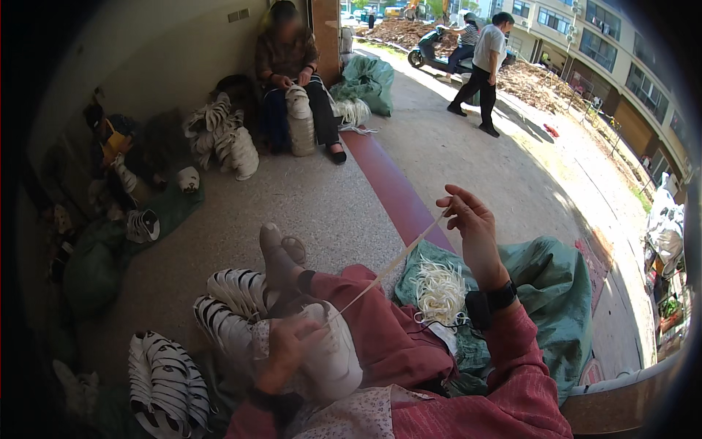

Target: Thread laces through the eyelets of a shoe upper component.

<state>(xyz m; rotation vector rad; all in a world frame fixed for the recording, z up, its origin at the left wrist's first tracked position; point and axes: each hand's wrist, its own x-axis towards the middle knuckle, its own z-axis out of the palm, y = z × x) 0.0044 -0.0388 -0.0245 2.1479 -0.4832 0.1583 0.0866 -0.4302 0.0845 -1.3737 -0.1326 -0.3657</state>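
A white shoe point(333, 366) rests on my lap, toe toward me. My left hand point(289, 347), slightly blurred, is closed on the shoe at its lacing area. From there a pale shoelace point(387, 269) runs taut up and to the right. Its upper end is pinched between the fingers of my right hand point(468, 219), raised well above my knee. Beside my right thigh lies a heap of white shoelaces point(439, 293) on a green sack point(552, 293).
Nested white shoes with dark gaps point(168, 380) stand at my left, with more stacks point(238, 289) by my leg. A seated person point(292, 69) handles a shoe stack across the floor. Outside, a person walks point(486, 66) near a scooter point(439, 55).
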